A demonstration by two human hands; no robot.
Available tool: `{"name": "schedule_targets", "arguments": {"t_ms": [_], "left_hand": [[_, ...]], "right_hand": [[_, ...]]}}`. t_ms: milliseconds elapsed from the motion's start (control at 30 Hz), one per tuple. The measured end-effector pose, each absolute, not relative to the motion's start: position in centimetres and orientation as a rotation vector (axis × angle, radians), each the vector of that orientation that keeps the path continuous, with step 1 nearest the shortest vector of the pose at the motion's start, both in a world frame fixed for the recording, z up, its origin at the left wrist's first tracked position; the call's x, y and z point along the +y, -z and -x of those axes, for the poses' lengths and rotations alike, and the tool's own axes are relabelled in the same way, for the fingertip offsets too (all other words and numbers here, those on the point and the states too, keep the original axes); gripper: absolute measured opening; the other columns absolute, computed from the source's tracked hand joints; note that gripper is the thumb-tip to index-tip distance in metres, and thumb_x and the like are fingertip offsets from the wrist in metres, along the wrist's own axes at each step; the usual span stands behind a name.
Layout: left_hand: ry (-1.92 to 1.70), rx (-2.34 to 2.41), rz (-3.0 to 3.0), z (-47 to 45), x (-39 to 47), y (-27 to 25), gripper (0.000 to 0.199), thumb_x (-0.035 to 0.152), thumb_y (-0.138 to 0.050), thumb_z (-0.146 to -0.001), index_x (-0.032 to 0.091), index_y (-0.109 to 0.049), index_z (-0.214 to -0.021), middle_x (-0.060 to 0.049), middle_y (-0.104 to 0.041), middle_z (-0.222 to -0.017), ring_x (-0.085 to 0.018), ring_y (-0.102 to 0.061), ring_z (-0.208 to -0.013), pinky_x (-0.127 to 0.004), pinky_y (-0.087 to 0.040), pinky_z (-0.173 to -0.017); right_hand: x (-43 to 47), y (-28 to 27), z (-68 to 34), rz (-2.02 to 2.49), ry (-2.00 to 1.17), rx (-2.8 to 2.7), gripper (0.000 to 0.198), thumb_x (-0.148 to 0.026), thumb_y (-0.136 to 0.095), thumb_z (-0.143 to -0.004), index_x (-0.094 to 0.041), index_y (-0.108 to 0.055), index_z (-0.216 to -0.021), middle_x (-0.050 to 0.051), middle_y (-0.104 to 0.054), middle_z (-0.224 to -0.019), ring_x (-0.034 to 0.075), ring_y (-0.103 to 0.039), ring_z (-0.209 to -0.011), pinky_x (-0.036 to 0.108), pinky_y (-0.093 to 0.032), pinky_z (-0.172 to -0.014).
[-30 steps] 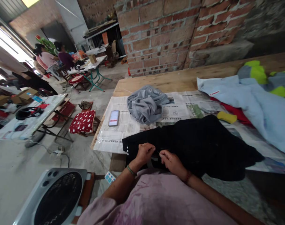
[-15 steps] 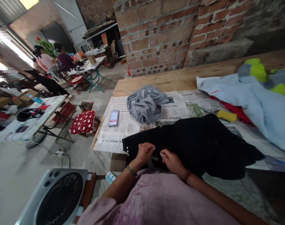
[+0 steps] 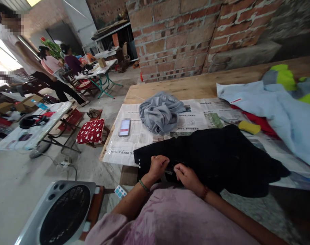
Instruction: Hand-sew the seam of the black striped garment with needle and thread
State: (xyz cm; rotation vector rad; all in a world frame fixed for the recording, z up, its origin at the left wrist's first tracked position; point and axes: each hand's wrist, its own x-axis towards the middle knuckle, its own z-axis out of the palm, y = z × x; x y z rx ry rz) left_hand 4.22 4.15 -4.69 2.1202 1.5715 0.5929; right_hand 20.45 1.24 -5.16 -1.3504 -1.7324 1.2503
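Observation:
A black garment (image 3: 216, 156) lies across the table's near edge, its left end marked with a few small white dashes. Over its near part, my left hand (image 3: 158, 167) is closed in a pinch, with a green bead bracelet at the wrist. Just to the right, my right hand (image 3: 187, 177) pinches too, fingertips turned toward the left hand. A faint thin line shows by the right fingertips; whatever lies in either pinch is too small to name. Behind the garment sits a bundled grey cloth (image 3: 160, 112).
Newspaper (image 3: 119, 149) covers the wooden table, with a phone (image 3: 124, 127) at left. To the right are a yellow sponge (image 3: 250, 127) and a light blue garment (image 3: 279, 112). A fan (image 3: 65, 211) and a stool (image 3: 91, 132) stand left. A person (image 3: 30, 51) walks farther back.
The walking person at far left has come further into view. The whole view has shifted slightly. Both hands keep nearly the same pinched pose over the black garment.

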Motion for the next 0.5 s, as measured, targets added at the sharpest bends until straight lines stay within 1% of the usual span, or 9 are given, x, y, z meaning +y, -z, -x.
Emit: {"name": "schedule_targets", "arguments": {"t_ms": [133,267,500], "left_hand": [[-0.567,1.593,-2.184,-4.4,4.0,4.9,0.015,0.022,-0.047,-0.086,0.019,-0.062,-0.083,0.000,-0.066,-0.083,-0.014,-0.057,-0.081,-0.031,-0.031,-0.077],[-0.543,1.601,-2.226,-4.4,3.9,4.9,0.016,0.022,-0.046,-0.087,0.020,-0.062,-0.086,-0.001,-0.066,-0.085,-0.015,-0.056,-0.084,-0.034,-0.029,-0.082],[-0.520,1.606,-2.196,-4.4,3.8,4.6,0.017,0.022,-0.045,-0.087,0.021,-0.062,-0.085,-0.001,-0.066,-0.085,-0.015,-0.056,-0.085,-0.034,-0.029,-0.084]], "right_hand": [[1.4,5.4,-20.2,1.324,-1.284,-1.711,0.021,-0.034,-0.038,-0.080,-0.019,-0.049,-0.070,-0.004,-0.046,-0.048,0.010,-0.043,-0.045,0.022,-0.034,-0.047],[1.9,6.1,-20.1,1.387,-1.249,-1.674,0.022,-0.034,-0.036,-0.081,-0.019,-0.050,-0.072,-0.004,-0.047,-0.048,0.011,-0.045,-0.046,0.023,-0.036,-0.049],[1.9,6.9,-20.3,1.448,-1.185,-1.700,0.025,-0.036,-0.035,-0.082,-0.020,-0.047,-0.068,-0.003,-0.048,-0.048,0.012,-0.046,-0.046,0.023,-0.035,-0.048]]}}
